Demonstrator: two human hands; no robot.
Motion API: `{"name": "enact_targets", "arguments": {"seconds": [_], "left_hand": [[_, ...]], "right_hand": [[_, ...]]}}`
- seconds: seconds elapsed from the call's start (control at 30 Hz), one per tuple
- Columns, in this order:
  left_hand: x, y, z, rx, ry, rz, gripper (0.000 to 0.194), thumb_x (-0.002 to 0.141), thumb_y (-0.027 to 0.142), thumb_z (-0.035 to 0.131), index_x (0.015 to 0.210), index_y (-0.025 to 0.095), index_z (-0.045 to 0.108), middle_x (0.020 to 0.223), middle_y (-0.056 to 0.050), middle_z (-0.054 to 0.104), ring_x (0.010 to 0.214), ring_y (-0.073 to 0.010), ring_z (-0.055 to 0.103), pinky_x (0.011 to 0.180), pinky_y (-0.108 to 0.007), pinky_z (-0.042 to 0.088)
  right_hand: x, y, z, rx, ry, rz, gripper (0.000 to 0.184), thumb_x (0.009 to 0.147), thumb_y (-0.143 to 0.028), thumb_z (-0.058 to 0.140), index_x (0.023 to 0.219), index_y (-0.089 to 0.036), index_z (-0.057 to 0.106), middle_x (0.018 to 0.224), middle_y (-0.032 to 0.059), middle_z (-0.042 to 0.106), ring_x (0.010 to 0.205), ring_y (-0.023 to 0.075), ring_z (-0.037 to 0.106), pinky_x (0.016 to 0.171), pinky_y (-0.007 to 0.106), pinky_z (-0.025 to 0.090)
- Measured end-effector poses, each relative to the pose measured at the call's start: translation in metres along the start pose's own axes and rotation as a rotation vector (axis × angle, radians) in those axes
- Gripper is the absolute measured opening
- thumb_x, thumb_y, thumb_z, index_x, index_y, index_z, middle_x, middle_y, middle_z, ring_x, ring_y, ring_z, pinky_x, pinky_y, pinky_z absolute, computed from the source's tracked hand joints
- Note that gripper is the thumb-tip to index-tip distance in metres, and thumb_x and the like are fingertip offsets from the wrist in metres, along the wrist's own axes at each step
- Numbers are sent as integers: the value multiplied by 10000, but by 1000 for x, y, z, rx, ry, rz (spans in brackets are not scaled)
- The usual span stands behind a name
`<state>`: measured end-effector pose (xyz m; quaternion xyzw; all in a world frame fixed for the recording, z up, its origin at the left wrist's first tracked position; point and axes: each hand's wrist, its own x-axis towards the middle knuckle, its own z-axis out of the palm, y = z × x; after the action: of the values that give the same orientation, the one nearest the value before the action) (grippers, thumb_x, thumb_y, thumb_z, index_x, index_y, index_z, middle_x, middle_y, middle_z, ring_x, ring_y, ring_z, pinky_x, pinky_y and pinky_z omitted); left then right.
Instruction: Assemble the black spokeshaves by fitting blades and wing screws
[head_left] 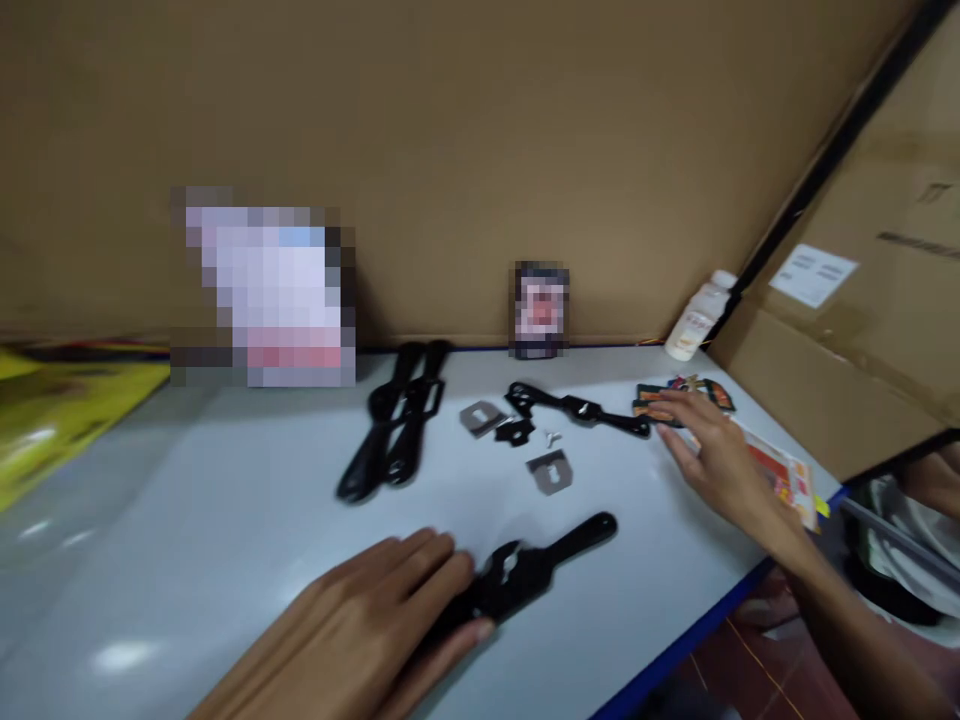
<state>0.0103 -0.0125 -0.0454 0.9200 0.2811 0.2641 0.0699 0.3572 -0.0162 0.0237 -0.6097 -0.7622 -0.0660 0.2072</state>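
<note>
My left hand (375, 610) is wrapped around the near handle of a black spokeshave (525, 580) at the front of the table; the other handle points up and right. My right hand (712, 455), fingers stretched out, hovers over or touches small packets (652, 400), close to the right end of a second black spokeshave (583, 410). Contact there cannot be made out. Between the hands lie a grey slotted blade (551, 473), another grey blade (480, 418), a small black cap plate (514, 432) and small silver screws (553, 438).
More black spokeshaves (409, 420) lie side by side left of the parts. A white bottle (697, 318) stands at the back right, with a printed packet (787, 470) nearer. Yellow plastic (82, 420) covers the left. Cardboard walls (450, 150) enclose the table. Two pictures are blurred out.
</note>
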Motion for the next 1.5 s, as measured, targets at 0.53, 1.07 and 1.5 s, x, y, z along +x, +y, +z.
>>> {"name": "enact_targets", "arguments": {"seconds": [0.53, 1.07, 1.5], "left_hand": [[14, 24, -16, -15, -146, -91, 138, 968, 257, 637, 865, 219, 555, 782, -9, 631, 654, -235, 587, 578, -344, 406], [9, 30, -14, 31, -122, -123, 180, 1041, 284, 520, 877, 225, 566, 760, -12, 644, 623, -235, 599, 541, -357, 449], [13, 31, -11, 34, -121, -114, 151, 921, 228, 680, 861, 222, 541, 748, 4, 637, 594, -208, 587, 531, -339, 444]], "right_hand": [[23, -118, 25, -3, -542, -430, 266, 1003, -375, 621, 837, -179, 690, 741, 50, 718, 591, 197, 609, 554, 342, 267], [-1, -115, 51, 187, -184, -389, 244, 941, -286, 672, 722, -201, 606, 749, 36, 618, 701, 216, 563, 607, 373, 429], [-2, -111, 65, 397, -146, -367, 246, 941, -163, 540, 711, -210, 468, 748, 16, 550, 728, 186, 493, 639, 329, 374]]}}
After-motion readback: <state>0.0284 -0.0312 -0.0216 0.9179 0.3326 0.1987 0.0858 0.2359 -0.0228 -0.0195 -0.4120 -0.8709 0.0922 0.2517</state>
